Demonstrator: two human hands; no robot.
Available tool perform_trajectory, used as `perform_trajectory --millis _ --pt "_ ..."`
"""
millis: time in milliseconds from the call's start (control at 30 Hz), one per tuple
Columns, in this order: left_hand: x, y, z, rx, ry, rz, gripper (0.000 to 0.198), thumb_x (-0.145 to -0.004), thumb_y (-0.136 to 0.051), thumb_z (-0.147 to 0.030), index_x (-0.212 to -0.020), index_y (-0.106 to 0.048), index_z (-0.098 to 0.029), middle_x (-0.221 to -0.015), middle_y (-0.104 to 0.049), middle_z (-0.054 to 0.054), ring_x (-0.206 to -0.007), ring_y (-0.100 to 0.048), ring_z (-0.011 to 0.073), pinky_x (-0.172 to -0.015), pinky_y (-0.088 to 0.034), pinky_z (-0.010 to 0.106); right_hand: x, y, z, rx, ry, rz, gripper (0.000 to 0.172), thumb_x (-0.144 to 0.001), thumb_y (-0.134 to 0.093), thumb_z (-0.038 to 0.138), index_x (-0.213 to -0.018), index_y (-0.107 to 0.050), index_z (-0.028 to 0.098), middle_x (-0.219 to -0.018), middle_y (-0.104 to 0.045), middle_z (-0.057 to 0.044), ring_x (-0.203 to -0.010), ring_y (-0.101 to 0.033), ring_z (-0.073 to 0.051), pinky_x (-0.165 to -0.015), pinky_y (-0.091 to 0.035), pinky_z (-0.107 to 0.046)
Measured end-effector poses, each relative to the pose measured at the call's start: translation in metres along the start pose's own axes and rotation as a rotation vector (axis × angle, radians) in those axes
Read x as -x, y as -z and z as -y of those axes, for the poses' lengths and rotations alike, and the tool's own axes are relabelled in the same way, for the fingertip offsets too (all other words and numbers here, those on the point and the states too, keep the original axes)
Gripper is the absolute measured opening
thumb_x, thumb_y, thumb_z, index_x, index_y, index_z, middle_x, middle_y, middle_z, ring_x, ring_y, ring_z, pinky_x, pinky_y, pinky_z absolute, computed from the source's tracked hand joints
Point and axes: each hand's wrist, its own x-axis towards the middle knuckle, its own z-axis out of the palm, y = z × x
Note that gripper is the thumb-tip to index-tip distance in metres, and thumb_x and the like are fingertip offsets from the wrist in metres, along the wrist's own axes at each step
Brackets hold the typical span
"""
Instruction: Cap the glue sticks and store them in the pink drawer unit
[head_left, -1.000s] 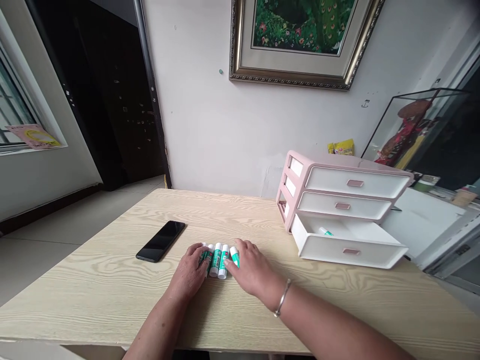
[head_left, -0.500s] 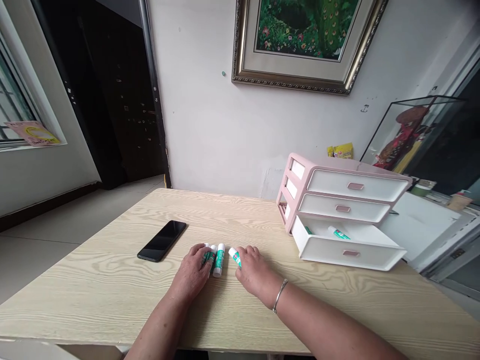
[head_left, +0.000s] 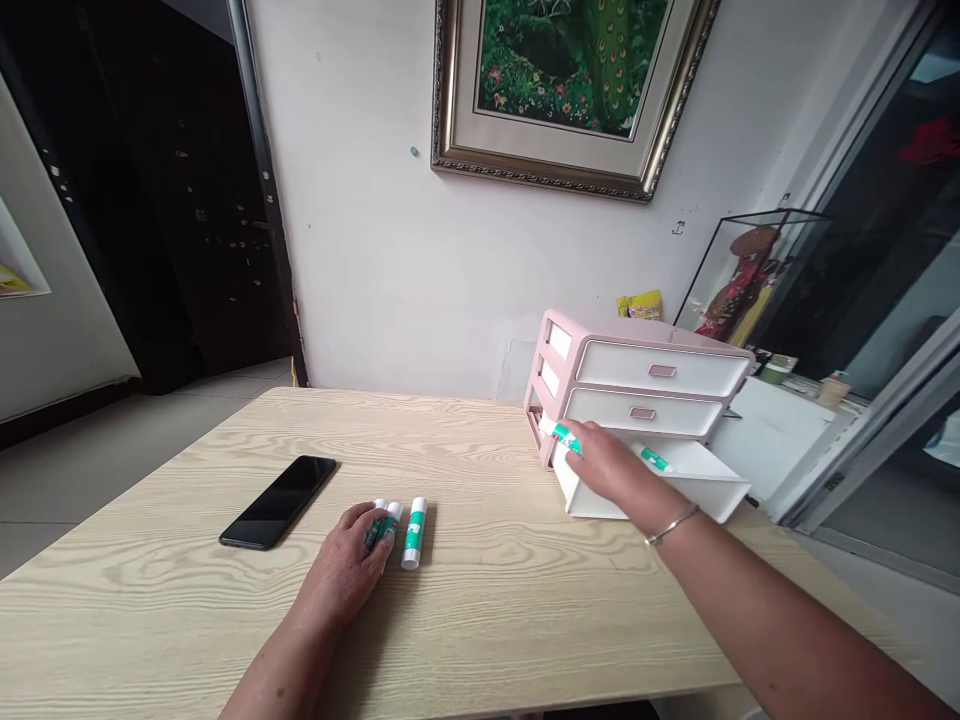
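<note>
My right hand [head_left: 604,460] grips a glue stick [head_left: 564,437] with a green label and white cap, above the pulled-out bottom drawer [head_left: 716,497] of a small pink and white drawer unit [head_left: 660,345]. Another glue stick [head_left: 654,459] lies inside that drawer, partly hidden by the hand. On the table, my left hand [head_left: 352,550] curls over two glue sticks [head_left: 391,520] lying side by side, their lower parts covered by its fingers. A single glue stick [head_left: 414,535] lies just right of that hand, apart from it.
A black phone [head_left: 279,502] lies on the wooden table [head_left: 480,620], left of my left hand. Behind the drawer unit are a yellow packet [head_left: 641,304] and a glass case [head_left: 739,275]. A framed picture [head_left: 547,170] hangs on the wall.
My right hand has lifted its glue stick off the table and carried it right, over the bottom drawer. My left hand stays on its glue sticks. The view has turned right.
</note>
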Motion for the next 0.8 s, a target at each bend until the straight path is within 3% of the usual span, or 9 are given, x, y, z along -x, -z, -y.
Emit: perform_trajectory --millis 67,167,233,367,600,800 --pt "-0.001 -0.003 0.004 -0.008 -0.007 0.008 0.038 -0.086 -0.049 -0.04 -0.112 -0.07 -0.02 -0.129 -0.061 0.012 -0.117 -0.062 0.0273 -0.105 -0.049 0.043 -0.007 0.014 -0.023 0.044 -0.066 0.064 0.05 -0.084 -0.054 0.017 -0.133 -0.058 0.029 -0.107 -0.064 -0.008 -0.088 -0.06 -0.022 -0.073 -0.039 -0.027" --pt "-0.002 -0.008 0.012 -0.013 -0.021 0.028 0.04 -0.088 -0.049 -0.042 -0.114 -0.069 -0.019 -0.132 -0.059 0.013 -0.119 -0.06 0.0273 -0.107 -0.047 0.044 -0.018 0.021 -0.045 0.057 -0.19 0.279 0.05 -0.077 -0.057 0.013 -0.123 -0.065 0.031 -0.097 -0.068 -0.006 -0.075 -0.061 -0.02 -0.066 -0.038 -0.027" --pt "-0.003 -0.011 0.016 -0.013 -0.031 0.029 0.041 -0.089 -0.049 -0.043 -0.116 -0.068 -0.019 -0.133 -0.058 0.012 -0.121 -0.059 0.027 -0.108 -0.045 0.044 -0.026 0.018 -0.055 0.058 -0.257 0.4 0.047 -0.073 -0.06 0.011 -0.114 -0.07 0.03 -0.084 -0.068 -0.004 -0.066 -0.06 -0.019 -0.062 -0.038 -0.028" --pt "-0.004 -0.015 0.022 -0.007 -0.029 0.013 0.04 -0.089 -0.051 -0.043 -0.118 -0.067 -0.021 -0.133 -0.058 0.011 -0.12 -0.059 0.0265 -0.107 -0.046 0.043 -0.04 0.0 -0.068 0.064 -0.308 0.478 0.042 -0.066 -0.066 0.009 -0.103 -0.075 0.027 -0.071 -0.066 -0.003 -0.061 -0.059 -0.019 -0.06 -0.04 -0.029" --pt "-0.001 -0.008 0.01 0.015 -0.028 0.009 0.036 -0.089 -0.053 -0.038 -0.117 -0.067 -0.021 -0.131 -0.06 0.011 -0.118 -0.061 0.025 -0.105 -0.047 0.041 -0.046 -0.016 -0.062 0.061 -0.353 0.448 0.038 -0.067 -0.072 0.014 -0.103 -0.076 0.025 -0.089 -0.073 -0.005 -0.072 -0.065 -0.02 -0.064 -0.045 -0.028" --pt "0.0 0.0 -0.003 0.026 0.015 -0.004 0.036 -0.089 -0.052 -0.038 -0.116 -0.067 -0.019 -0.127 -0.062 0.011 -0.114 -0.062 0.0243 -0.102 -0.048 0.037 -0.035 0.008 -0.038 0.143 -0.395 0.288 0.034 -0.078 -0.061 0.017 -0.11 -0.074 0.022 -0.104 -0.073 -0.013 -0.088 -0.069 -0.027 -0.071 -0.048 -0.031"
